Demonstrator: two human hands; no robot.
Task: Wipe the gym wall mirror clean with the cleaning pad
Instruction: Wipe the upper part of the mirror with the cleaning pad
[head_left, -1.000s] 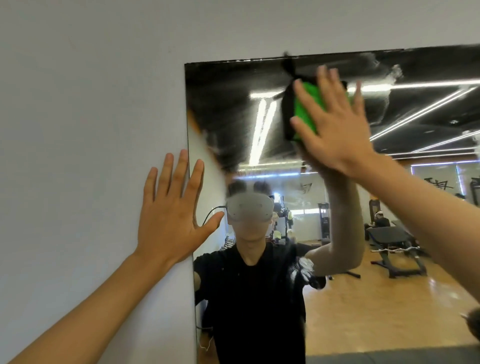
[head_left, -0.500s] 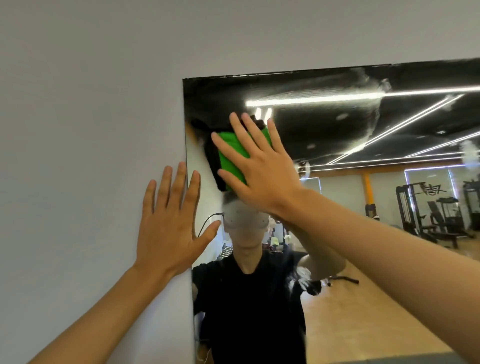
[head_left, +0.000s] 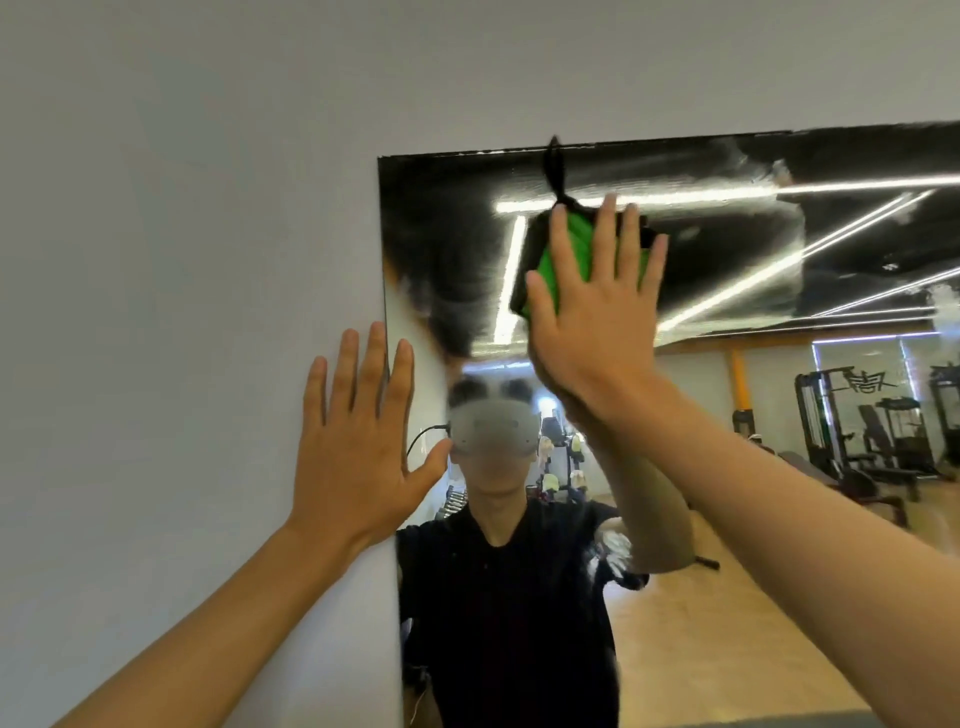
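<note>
My right hand (head_left: 592, 317), fingers straight, presses the green cleaning pad (head_left: 574, 249) on the mirror (head_left: 779, 249) near its top-left corner. My left hand (head_left: 358, 457) lies flat and open on the wall (head_left: 182, 260) at the mirror's left edge.

- A plain pale grey wall (head_left: 182, 208) fills the left half and the top of the frame.
- Reflected at right: a black ceiling (head_left: 727, 249) crossed by long white light strips (head_left: 727, 187).
- At lower right, a light wooden floor (head_left: 727, 623), an orange column (head_left: 740, 379) and dark weight machines (head_left: 857, 431).
</note>
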